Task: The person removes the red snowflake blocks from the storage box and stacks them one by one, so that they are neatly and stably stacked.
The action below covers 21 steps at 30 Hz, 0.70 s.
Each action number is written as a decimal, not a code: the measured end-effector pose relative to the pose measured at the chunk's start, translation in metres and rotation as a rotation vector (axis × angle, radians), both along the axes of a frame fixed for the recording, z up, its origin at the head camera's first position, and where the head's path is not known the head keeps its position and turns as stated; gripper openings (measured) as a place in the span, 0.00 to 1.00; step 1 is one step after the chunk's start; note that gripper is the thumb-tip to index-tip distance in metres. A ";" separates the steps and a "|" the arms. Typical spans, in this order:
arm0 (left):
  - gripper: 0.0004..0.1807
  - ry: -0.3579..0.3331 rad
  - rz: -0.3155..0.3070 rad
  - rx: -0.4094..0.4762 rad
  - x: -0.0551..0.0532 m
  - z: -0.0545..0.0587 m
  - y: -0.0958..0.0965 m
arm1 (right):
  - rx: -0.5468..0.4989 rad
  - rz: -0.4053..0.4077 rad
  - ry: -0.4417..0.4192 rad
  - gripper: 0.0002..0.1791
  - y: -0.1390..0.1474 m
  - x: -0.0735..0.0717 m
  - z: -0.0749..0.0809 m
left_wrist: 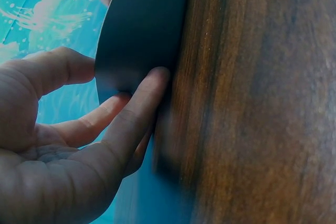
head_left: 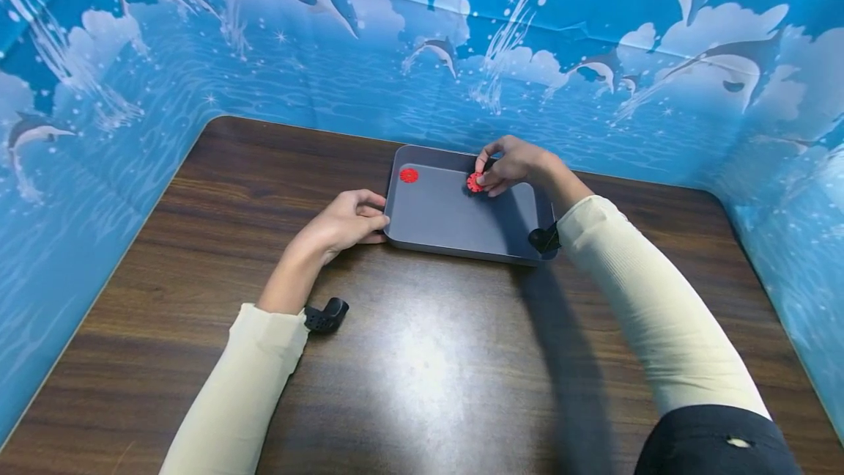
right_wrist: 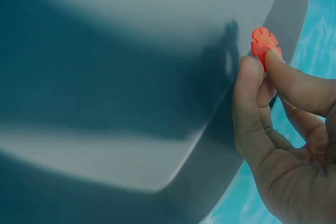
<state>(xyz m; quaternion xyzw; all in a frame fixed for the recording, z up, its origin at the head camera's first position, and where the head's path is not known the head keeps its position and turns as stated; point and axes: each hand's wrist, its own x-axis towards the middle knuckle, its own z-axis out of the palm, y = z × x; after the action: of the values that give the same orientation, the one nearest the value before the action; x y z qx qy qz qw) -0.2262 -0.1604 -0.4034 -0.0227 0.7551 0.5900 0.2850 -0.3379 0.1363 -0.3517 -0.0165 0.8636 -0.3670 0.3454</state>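
Observation:
A grey rectangular tray (head_left: 455, 222) lies on the table, and a red notched plastic disc (head_left: 409, 176) rests in its far left corner. Over the tray's far side, my right hand (head_left: 513, 166) pinches a second red notched disc (head_left: 474, 182) between thumb and fingertip. The right wrist view shows this held disc (right_wrist: 262, 43) just off the tray's wall, its lower part covered by the thumb. My left hand (head_left: 346, 222) touches the outside of the tray's left wall with extended fingers. In the left wrist view, several fingertips meet the dark tray wall (left_wrist: 144, 24).
The dark wood-grain table (head_left: 422, 358) surrounds the tray. Behind it and along both sides hangs a blue cloth (head_left: 369, 72) printed with dolphins. A black strap mount (head_left: 326, 315) sits on the left wrist, another (head_left: 543, 238) on the right.

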 end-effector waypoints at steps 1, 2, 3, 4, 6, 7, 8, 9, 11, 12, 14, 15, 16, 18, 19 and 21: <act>0.29 0.000 0.001 -0.001 0.000 0.000 0.000 | 0.002 -0.002 0.001 0.07 0.004 0.000 0.002; 0.29 0.000 0.002 0.000 0.000 -0.001 0.001 | 0.005 -0.003 0.000 0.07 0.008 0.001 0.004; 0.29 0.001 0.005 0.003 0.000 -0.001 0.001 | 0.009 -0.003 0.001 0.08 0.012 0.001 0.006; 0.29 0.002 0.007 0.004 0.000 -0.001 0.001 | 0.015 -0.003 0.003 0.08 0.016 0.001 0.008; 0.29 0.004 0.009 0.011 0.001 -0.001 0.001 | 0.028 0.007 0.009 0.09 0.024 0.002 0.011; 0.29 0.004 0.008 0.013 0.001 -0.001 0.001 | 0.032 0.010 0.010 0.09 0.028 0.002 0.012; 0.29 0.005 0.007 0.015 0.001 0.000 0.001 | 0.037 0.009 0.011 0.09 0.032 0.002 0.014; 0.29 0.006 0.004 0.016 0.001 0.000 0.001 | 0.042 0.009 0.015 0.09 0.036 0.002 0.015; 0.30 0.008 -0.007 0.013 0.001 0.000 0.000 | 0.043 0.003 0.018 0.10 0.044 0.004 0.016; 0.30 0.006 -0.012 0.011 0.001 0.001 0.000 | 0.044 0.000 0.018 0.10 0.048 0.005 0.017; 0.30 0.005 -0.017 0.014 0.001 0.001 0.000 | 0.050 -0.006 0.023 0.09 0.056 0.006 0.019; 0.30 0.006 -0.020 0.014 0.001 0.001 0.000 | 0.057 -0.003 0.026 0.09 0.061 0.007 0.020; 0.30 0.007 -0.021 0.015 0.001 0.001 0.000 | 0.061 -0.001 0.028 0.09 0.065 0.008 0.021; 0.30 0.007 -0.019 0.020 0.000 0.002 0.000 | 0.079 0.011 0.041 0.09 0.075 0.009 0.023; 0.30 0.009 -0.018 0.021 0.000 0.002 0.000 | 0.083 0.013 0.045 0.10 0.080 0.010 0.024; 0.30 0.010 -0.015 0.024 0.000 0.002 0.000 | 0.093 0.013 0.054 0.10 0.090 0.012 0.025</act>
<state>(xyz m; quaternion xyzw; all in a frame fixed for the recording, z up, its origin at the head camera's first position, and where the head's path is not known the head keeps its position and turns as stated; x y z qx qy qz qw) -0.2261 -0.1599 -0.4016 -0.0106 0.7494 0.5970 0.2860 -0.3263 0.2266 -0.3264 -0.0162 0.8886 -0.3237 0.3247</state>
